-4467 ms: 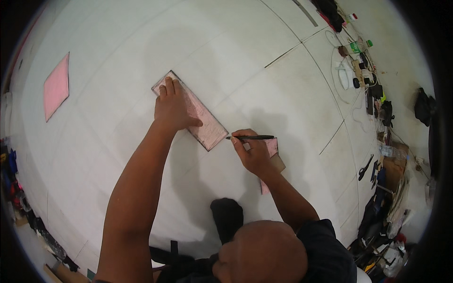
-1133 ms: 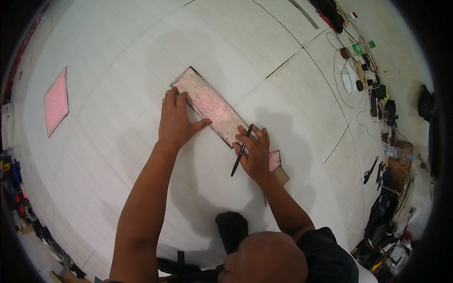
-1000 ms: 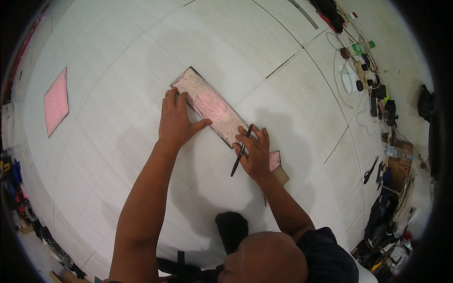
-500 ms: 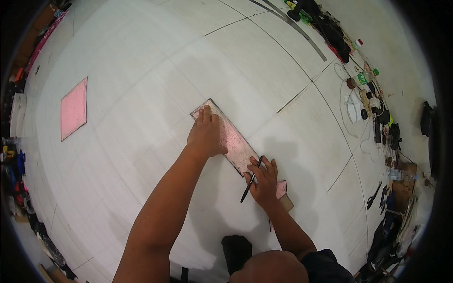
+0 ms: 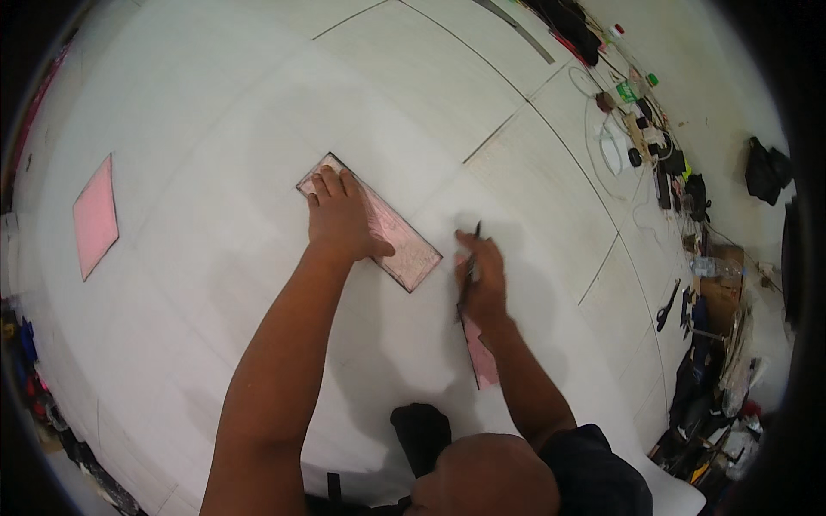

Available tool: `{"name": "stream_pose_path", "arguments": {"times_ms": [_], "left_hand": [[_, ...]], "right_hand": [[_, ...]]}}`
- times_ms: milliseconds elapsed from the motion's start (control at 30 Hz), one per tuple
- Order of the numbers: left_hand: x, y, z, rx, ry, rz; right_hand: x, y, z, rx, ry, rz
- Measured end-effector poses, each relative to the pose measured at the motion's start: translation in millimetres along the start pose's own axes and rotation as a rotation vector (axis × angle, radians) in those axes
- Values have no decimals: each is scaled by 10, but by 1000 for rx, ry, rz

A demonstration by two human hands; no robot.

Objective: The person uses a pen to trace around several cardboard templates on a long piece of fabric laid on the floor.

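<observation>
My left hand [image 5: 338, 217] lies with its fingers spread on a long pink rectangular piece [image 5: 404, 245] with dark edges, pressing it to the pale floor [image 5: 258, 344]. A black pen [image 5: 469, 279] is in my right hand [image 5: 486, 275], just right of the rectangle and apart from it. Under my right wrist and forearm shows part of another, narrower pink piece [image 5: 479, 357]; the arm hides the rest of it. A four-sided pink piece [image 5: 95, 219] lies by itself at the far left.
Black-handled scissors [image 5: 667, 305] lie at the right. Along the right wall run cables, a green-capped bottle [image 5: 632, 90], a clear bottle [image 5: 716, 267] and other clutter. A grey metal strip [image 5: 525, 34] lies at the top. A dark-covered foot [image 5: 422, 437] rests near the bottom.
My right hand has come off the near end of the pink rectangle, taking the pen to the right. My left hand stays on the rectangle. The whole view has shifted.
</observation>
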State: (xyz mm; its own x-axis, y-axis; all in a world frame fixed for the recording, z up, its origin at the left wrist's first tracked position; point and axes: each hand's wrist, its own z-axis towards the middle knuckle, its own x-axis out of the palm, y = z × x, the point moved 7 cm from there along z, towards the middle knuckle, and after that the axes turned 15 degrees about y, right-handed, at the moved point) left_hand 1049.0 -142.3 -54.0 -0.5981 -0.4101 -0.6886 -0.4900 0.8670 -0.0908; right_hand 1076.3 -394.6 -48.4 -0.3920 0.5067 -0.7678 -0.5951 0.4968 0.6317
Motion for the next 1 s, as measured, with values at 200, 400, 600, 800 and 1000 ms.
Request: {"name": "stream_pose_path", "arguments": {"times_ms": [200, 400, 600, 800, 1000], "left_hand": [[30, -24, 19, 53, -62, -73], [-21, -64, -3, 48, -70, -22], [-30, -15, -6, 46, -52, 4], [2, -7, 2, 48, -99, 5], [26, 12, 2, 77, -77, -41]], "right_hand": [[-125, -259, 699, 172, -16, 506], [509, 239, 1521, -13, 225, 519], [855, 522, 2022, -53, 367, 381], [916, 498, 2129, -63, 434, 300], [916, 503, 2117, -71, 436, 415]]}}
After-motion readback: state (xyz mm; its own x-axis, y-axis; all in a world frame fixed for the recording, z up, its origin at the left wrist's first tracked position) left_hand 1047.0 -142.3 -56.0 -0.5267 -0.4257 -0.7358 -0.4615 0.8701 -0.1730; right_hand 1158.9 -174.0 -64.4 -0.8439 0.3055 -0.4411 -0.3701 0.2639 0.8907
